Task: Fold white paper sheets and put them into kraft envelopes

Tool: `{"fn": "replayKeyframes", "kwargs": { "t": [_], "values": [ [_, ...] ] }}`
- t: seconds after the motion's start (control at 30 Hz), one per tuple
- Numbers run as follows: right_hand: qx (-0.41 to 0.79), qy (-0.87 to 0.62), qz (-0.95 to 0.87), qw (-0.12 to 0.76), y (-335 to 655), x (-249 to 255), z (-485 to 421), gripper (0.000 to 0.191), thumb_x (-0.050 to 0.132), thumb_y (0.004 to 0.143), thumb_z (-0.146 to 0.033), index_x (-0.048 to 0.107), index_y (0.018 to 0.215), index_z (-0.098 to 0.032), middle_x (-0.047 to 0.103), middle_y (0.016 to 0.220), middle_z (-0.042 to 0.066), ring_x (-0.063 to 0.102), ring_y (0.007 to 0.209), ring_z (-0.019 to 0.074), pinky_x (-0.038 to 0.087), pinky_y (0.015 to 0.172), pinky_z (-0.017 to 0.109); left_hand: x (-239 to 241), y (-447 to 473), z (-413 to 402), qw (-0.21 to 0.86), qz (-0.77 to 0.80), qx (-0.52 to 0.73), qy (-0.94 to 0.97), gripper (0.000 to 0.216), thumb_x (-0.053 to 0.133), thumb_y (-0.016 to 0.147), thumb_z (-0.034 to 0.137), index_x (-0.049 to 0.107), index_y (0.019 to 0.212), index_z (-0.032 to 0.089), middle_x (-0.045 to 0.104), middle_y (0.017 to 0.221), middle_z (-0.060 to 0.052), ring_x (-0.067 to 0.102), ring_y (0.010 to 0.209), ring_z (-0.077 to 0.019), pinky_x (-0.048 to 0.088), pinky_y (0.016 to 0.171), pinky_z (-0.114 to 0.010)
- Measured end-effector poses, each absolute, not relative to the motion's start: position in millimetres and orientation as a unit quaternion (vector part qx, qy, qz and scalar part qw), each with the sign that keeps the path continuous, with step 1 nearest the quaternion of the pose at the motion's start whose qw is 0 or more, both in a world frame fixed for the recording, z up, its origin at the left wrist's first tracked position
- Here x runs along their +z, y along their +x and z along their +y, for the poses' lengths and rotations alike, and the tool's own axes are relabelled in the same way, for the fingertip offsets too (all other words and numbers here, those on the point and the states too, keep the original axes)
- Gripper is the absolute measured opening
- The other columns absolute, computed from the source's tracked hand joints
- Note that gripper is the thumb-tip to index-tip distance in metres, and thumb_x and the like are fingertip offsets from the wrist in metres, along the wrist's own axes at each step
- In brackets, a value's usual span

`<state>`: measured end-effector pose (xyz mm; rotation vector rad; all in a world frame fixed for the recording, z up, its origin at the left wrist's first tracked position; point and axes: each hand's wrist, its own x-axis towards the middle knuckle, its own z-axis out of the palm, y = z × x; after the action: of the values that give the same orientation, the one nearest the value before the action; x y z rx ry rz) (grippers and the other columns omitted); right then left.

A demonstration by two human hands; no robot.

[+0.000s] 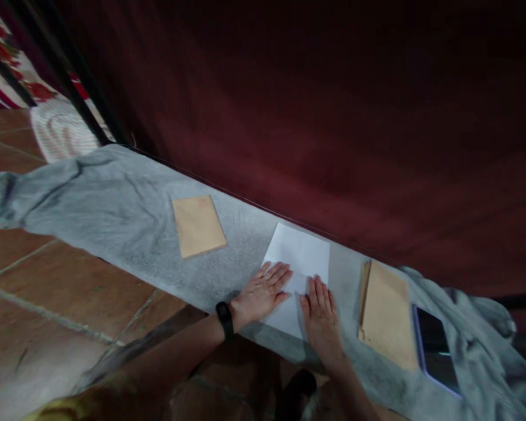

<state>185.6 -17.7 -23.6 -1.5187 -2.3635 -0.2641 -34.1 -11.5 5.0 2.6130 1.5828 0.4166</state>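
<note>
A white sheet of paper (301,257) lies on a grey cloth (114,204) spread over a narrow surface. My left hand (263,290) rests flat on the sheet's near left part, fingers spread. My right hand (321,310) presses flat on the sheet's near edge, fingers together and stretched out. A black band sits on my left wrist. Neither hand grips anything.
A single brown envelope (198,225) lies left of the sheet. A stack of brown envelopes (388,316) lies right of it, with a phone (436,348) beside that. A dark red curtain (333,117) hangs behind. Terracotta floor tiles (48,292) lie at left.
</note>
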Motion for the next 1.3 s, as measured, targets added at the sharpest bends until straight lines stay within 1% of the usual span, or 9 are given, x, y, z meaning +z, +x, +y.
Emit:
{"fn": "replayKeyframes", "kwargs": {
  "t": [0.2,0.33,0.5,0.57,0.7,0.83,0.97,1.1,1.3],
  "values": [
    [-0.107,-0.547,-0.814,0.161,197,-27,-7,0.056,0.026,0.106,-0.041,0.035,0.153,-0.012,0.038,0.157,0.018,0.036,0.144,0.027,0.03,0.116,0.049,-3,-49,-8,-0.011,0.52,0.147,0.841,0.057,0.027,0.104,0.052,0.038,0.152,0.023,0.039,0.158,-0.005,0.028,0.149,-0.0193,0.019,0.124,-0.042],
    [-0.117,-0.571,-0.798,0.154,204,-28,-6,0.057,0.025,0.106,-0.042,0.037,0.152,-0.01,0.041,0.156,0.017,0.037,0.144,0.0276,0.029,0.117,0.048,-9,-60,-8,-0.026,0.54,0.142,0.829,0.06,0.028,0.103,0.054,0.038,0.152,0.022,0.038,0.159,-0.008,0.031,0.148,-0.0212,0.021,0.123,-0.044],
    [-0.121,-0.599,-0.774,0.169,204,-24,-8,0.058,0.026,0.106,-0.042,0.043,0.149,-0.007,0.044,0.153,0.02,0.04,0.142,0.0304,0.028,0.117,0.052,-6,-65,-9,-0.053,0.561,0.14,0.814,0.058,0.029,0.104,0.047,0.04,0.151,0.016,0.039,0.157,-0.011,0.033,0.147,-0.0241,0.023,0.123,-0.047],
    [-0.118,-0.607,-0.766,0.179,198,-20,-10,0.058,0.026,0.106,-0.042,0.041,0.149,-0.006,0.043,0.153,0.02,0.038,0.143,0.0314,0.029,0.117,0.053,-3,-59,-12,-0.065,0.565,0.152,0.808,0.057,0.03,0.103,0.043,0.04,0.151,0.013,0.039,0.157,-0.012,0.032,0.148,-0.0251,0.023,0.123,-0.048],
    [-0.071,-0.576,-0.792,0.189,173,-11,-20,0.057,0.028,0.105,-0.037,0.029,0.155,-0.009,0.036,0.158,0.016,0.032,0.148,0.0255,0.033,0.117,0.048,-1,-37,-26,-0.066,0.526,0.182,0.828,0.057,0.034,0.103,0.039,0.034,0.153,0.014,0.037,0.159,-0.011,0.03,0.149,-0.0238,0.026,0.123,-0.046],
    [-0.034,-0.527,-0.83,0.179,156,-14,-32,0.053,0.03,0.105,-0.034,0.031,0.155,-0.014,0.035,0.159,0.011,0.03,0.149,0.0215,0.033,0.118,0.044,-4,-21,-41,-0.058,0.482,0.169,0.858,0.055,0.036,0.101,0.031,0.033,0.154,0.015,0.039,0.158,-0.01,0.033,0.148,-0.0226,0.029,0.122,-0.047],
    [-0.045,-0.537,-0.822,0.182,161,-19,-34,0.053,0.033,0.105,-0.035,0.035,0.153,-0.013,0.039,0.157,0.012,0.032,0.147,0.0221,0.032,0.119,0.045,-4,-24,-42,-0.066,0.474,0.161,0.863,0.054,0.036,0.102,0.037,0.038,0.151,0.015,0.042,0.156,-0.01,0.037,0.145,-0.0232,0.029,0.121,-0.048],
    [-0.068,-0.548,-0.813,0.185,173,-20,-31,0.056,0.036,0.105,-0.037,0.031,0.155,-0.014,0.039,0.157,0.013,0.036,0.146,0.0233,0.032,0.118,0.046,-5,-34,-37,-0.076,0.482,0.161,0.858,0.055,0.037,0.102,0.041,0.038,0.151,0.016,0.041,0.156,-0.01,0.038,0.145,-0.0242,0.026,0.121,-0.05],
    [-0.105,-0.572,-0.795,0.172,197,-22,-22,0.055,0.037,0.104,-0.038,0.033,0.154,-0.015,0.043,0.155,0.013,0.043,0.141,0.0261,0.033,0.116,0.046,-10,-45,-31,-0.066,0.528,0.148,0.834,0.063,0.037,0.1,0.055,0.039,0.152,0.018,0.039,0.157,-0.012,0.034,0.147,-0.0283,0.024,0.12,-0.053]
  ]
}}
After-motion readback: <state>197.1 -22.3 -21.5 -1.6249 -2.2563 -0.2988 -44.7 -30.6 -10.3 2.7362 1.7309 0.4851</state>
